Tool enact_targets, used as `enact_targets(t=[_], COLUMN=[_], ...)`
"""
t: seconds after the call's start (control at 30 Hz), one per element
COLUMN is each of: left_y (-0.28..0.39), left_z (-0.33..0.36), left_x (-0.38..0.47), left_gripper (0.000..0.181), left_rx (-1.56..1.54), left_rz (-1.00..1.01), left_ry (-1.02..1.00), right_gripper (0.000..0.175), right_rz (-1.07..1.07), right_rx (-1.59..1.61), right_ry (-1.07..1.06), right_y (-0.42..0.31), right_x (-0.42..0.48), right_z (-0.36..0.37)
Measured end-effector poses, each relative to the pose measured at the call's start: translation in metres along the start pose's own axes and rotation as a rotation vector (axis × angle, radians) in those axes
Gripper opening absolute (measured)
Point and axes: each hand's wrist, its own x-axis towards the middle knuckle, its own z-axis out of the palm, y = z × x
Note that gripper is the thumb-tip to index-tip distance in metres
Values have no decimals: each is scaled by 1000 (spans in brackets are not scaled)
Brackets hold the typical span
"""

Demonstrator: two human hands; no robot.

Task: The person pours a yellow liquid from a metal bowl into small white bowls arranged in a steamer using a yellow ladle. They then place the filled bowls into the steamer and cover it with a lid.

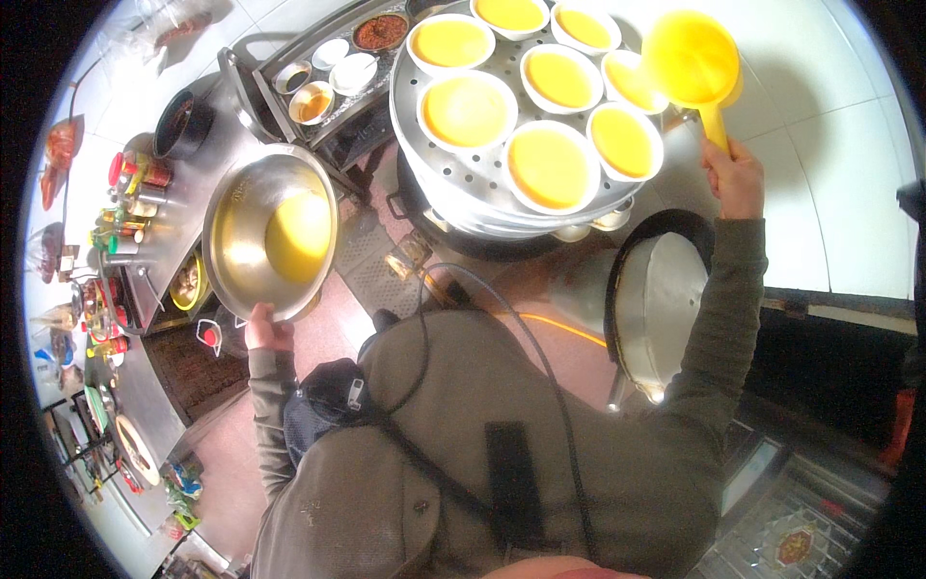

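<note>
My left hand grips the near rim of a large metal bowl, tilted, with a pool of yellow liquid inside. My right hand holds the handle of a yellow plastic ladle at the upper right; its scoop overlaps the edge of one bowl, and whether liquid is in it I cannot tell. Between my hands stands a round perforated metal steamer tray that carries several white bowls filled with yellow liquid.
Small sauce bowls and a dish of red seasoning sit on a metal stand behind the large bowl. Seasoning bottles and a black pot are at the left. Below my right forearm leans a large metal lid. A hose crosses before me.
</note>
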Motion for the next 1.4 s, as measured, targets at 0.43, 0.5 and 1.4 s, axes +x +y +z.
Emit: enact_targets(t=[0.43,0.5,1.4], left_y=[-6,-5,-7], left_z=[-16,-13,-1], left_x=[28,24,1], left_gripper=[10,11,10], left_rx=[28,0,-16], left_rz=[9,5,2], left_ry=[-57,-83,2], right_gripper=[25,26,25], right_rz=[-11,-30,-72], right_rx=[-80,-111,68], right_ry=[29,26,-123], right_y=[-4,-4,-47], right_x=[-2,-2,49], right_z=[0,-1,46])
